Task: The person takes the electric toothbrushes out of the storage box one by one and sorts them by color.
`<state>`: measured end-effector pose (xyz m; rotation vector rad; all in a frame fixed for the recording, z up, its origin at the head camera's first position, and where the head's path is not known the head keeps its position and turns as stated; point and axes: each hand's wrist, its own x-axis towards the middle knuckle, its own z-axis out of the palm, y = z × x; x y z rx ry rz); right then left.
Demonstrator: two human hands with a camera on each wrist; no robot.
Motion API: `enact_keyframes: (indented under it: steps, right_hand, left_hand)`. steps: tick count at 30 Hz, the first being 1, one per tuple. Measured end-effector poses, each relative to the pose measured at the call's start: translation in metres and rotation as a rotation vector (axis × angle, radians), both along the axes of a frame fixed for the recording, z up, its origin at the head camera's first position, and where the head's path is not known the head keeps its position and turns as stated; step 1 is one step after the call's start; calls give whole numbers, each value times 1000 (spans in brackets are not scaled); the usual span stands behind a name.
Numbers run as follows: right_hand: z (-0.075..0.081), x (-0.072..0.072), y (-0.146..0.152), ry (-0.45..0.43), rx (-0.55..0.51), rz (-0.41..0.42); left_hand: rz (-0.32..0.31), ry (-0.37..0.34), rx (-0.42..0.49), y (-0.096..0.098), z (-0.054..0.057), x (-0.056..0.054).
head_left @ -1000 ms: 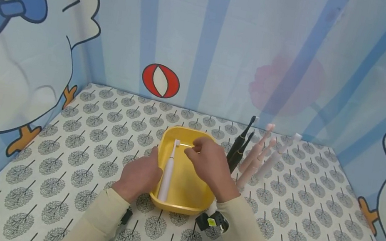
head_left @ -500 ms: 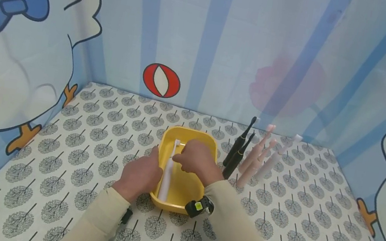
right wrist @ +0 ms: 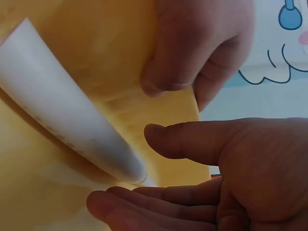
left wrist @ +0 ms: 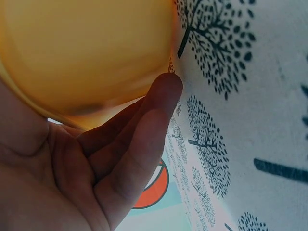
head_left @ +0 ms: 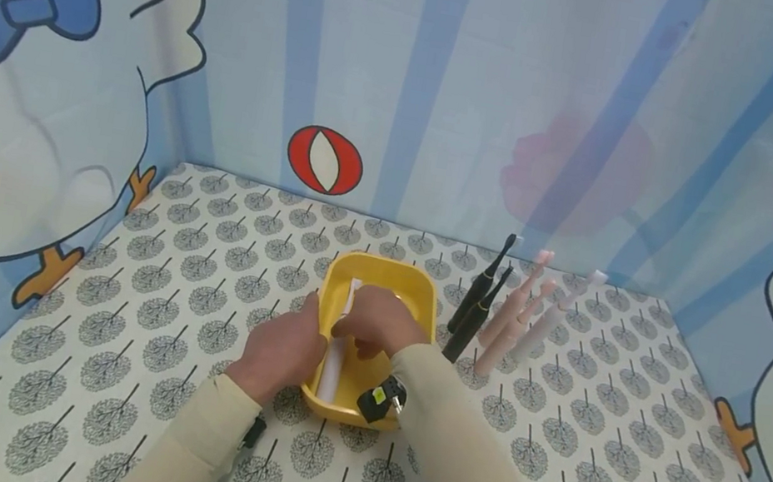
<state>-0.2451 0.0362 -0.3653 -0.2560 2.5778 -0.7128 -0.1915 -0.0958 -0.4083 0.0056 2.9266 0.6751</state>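
A white electric toothbrush [head_left: 331,371] lies lengthwise along the left side of a yellow tray [head_left: 424,289]. My left hand [head_left: 282,347] holds the tray's left wall, thumb over the rim and fingers against the outside, as the left wrist view shows. Inside the tray, my right hand [head_left: 381,320] is over the toothbrush's upper part and hides its neck in the head view. From the right wrist, the thumb and fingers of that hand stand apart near the narrow end of the toothbrush handle [right wrist: 82,106], without closing on it.
Right of the tray stand two black electric toothbrushes [head_left: 467,330], two pink ones [head_left: 501,345] and a white one [head_left: 541,329], all upright. The cloth [head_left: 193,312] has a tree print. A cartoon-printed curtain [head_left: 422,112] rises behind and at both sides.
My right hand has moved left and toward me inside the tray, from its right part to over the toothbrush. The left hand keeps its hold on the tray wall.
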Motion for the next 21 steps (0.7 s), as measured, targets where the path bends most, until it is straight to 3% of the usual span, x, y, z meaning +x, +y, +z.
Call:
enact_keyframes:
  steps: [21]
  right_hand:
    - [-9, -3, -6, -71, 30, 4]
  left_hand:
    - [-5, 36, -16, 0, -2, 0]
